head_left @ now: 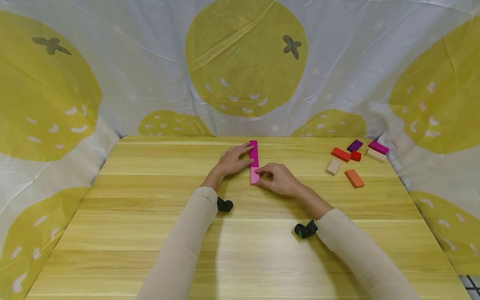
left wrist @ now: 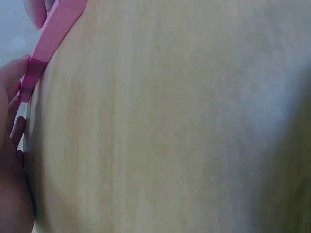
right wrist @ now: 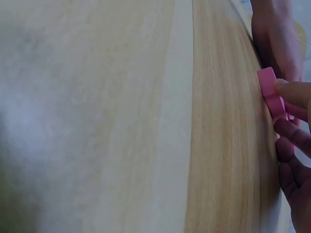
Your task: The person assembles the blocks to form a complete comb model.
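In the head view, a magenta block strip (head_left: 253, 152) lies lengthwise near the far edge of the table. A light pink block (head_left: 254, 176) meets its near end, so the two make one straight row. My left hand (head_left: 234, 160) rests beside the strip with extended fingers and thumb touching its left side and top. From the right, my right hand (head_left: 279, 179) pinches the light pink block between thumb and finger. The left wrist view shows the pink block (left wrist: 56, 34) at its upper left corner; the right wrist view shows it (right wrist: 267, 82) by the right thumb.
On the right of the wooden table (head_left: 258, 250) lie loose blocks: a purple one (head_left: 354, 145), a long red one (head_left: 341, 154), a small red one (head_left: 356, 156), a magenta one (head_left: 378, 147), two cream ones (head_left: 333, 166) and an orange one (head_left: 354, 178). A patterned curtain (head_left: 150, 62) hangs behind.
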Tool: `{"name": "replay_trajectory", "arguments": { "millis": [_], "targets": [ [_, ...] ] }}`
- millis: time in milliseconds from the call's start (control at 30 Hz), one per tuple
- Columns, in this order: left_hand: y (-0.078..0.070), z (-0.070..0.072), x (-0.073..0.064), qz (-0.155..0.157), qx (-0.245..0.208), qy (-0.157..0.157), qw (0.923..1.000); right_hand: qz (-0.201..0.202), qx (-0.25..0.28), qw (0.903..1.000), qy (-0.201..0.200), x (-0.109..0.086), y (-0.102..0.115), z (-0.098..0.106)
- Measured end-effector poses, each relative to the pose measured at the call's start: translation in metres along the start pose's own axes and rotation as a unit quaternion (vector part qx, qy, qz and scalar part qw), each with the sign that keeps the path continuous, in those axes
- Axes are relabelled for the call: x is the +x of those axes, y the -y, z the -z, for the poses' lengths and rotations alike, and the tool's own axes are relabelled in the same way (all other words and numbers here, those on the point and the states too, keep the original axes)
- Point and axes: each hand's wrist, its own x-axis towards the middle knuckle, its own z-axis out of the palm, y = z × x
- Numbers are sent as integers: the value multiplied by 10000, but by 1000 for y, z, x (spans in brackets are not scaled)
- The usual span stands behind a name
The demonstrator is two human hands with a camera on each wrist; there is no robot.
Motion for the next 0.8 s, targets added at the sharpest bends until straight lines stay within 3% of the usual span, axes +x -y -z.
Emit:
{"name": "replay_trajectory", "arguments": {
  "millis": [333, 467, 633, 800],
  "targets": [
    [2, 0, 0, -44, -310, 32, 9995, 84, 108, 9999, -55, -6, -5, 10],
    [2, 3, -1, -143, -341, 254, 9990, -54, 90, 9996, -260, -21, -17, 35],
    [1, 6, -2, -261, -195, 501, 9982, -596, -14, 9974, -394, -47, -43, 77],
    [2, 7, -3, -266, -150, 554, 9980, -1015, -196, 9922, -700, -72, -71, 116]
  ]
}}
